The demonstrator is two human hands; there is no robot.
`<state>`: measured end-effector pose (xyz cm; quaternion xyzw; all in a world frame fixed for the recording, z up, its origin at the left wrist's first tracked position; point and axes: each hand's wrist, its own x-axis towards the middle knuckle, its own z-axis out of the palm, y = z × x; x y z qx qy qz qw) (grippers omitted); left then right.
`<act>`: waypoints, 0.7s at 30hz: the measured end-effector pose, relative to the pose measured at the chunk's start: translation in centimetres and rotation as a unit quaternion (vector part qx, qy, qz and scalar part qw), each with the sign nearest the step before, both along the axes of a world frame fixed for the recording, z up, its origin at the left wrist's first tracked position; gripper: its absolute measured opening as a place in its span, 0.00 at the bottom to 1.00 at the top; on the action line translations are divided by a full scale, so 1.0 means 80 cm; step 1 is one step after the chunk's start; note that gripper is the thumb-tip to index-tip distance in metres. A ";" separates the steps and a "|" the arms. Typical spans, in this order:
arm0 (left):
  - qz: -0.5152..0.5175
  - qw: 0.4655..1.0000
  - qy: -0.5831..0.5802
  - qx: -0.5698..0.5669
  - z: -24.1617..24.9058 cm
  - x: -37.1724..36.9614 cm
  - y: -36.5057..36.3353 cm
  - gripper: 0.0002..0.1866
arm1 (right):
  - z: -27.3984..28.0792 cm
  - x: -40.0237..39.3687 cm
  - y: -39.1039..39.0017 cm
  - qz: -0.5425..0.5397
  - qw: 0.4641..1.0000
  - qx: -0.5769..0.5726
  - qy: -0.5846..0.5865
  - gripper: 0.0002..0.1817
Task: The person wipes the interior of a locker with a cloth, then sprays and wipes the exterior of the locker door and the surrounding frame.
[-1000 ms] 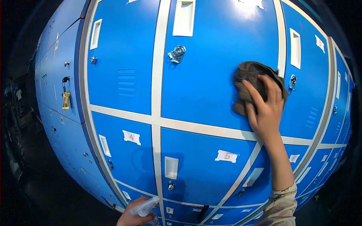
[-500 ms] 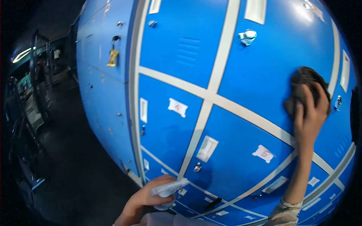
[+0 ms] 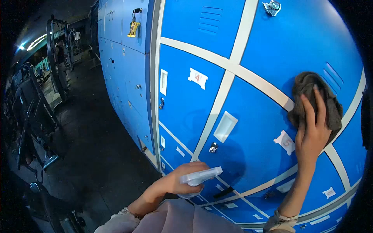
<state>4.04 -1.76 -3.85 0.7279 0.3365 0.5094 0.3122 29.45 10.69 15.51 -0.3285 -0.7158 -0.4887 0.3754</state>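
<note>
My right hand (image 3: 312, 134) presses a dark grey cloth (image 3: 331, 110) against the blue locker doors, over the pale frame strip between the upper right door and the door marked 5 (image 3: 256, 128). Its fingers lie bent over the cloth. Low in the middle, my left hand (image 3: 182, 174) is wrapped round the neck of a spray bottle (image 3: 202, 176) with a whitish trigger head pointing right. The bottle's body is mostly hidden behind the hand and my clothing. Just above the spray head are a white recessed handle (image 3: 225, 127) and a small metal lock (image 3: 213, 147).
A door marked 4 (image 3: 197, 78) is left of door 5. Keys with a yellow tag (image 3: 133, 29) hang from the lighter blue lockers at left. Gym machines (image 3: 31, 112) stand along the dark floor (image 3: 105, 155), with a person (image 3: 60, 54) far back.
My right hand has moved the cloth down the doors, from the upper door onto the frame strip. The view has shifted, and my left hand with the spray bottle appears higher and further right.
</note>
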 end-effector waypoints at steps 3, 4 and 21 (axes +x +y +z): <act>0.013 1.000 0.000 -0.006 0.003 0.019 -0.009 0.22 | -0.039 0.018 -0.018 0.165 0.969 -0.164 0.084 0.19; 0.019 1.000 -0.012 -0.010 0.002 0.025 -0.014 0.22 | -0.057 0.023 -0.025 0.230 0.939 -0.225 0.120 0.18; 0.333 0.919 -0.182 -0.103 -0.033 -0.039 -0.114 0.24 | -0.427 -0.126 -0.071 0.449 -0.130 -0.701 0.539 0.28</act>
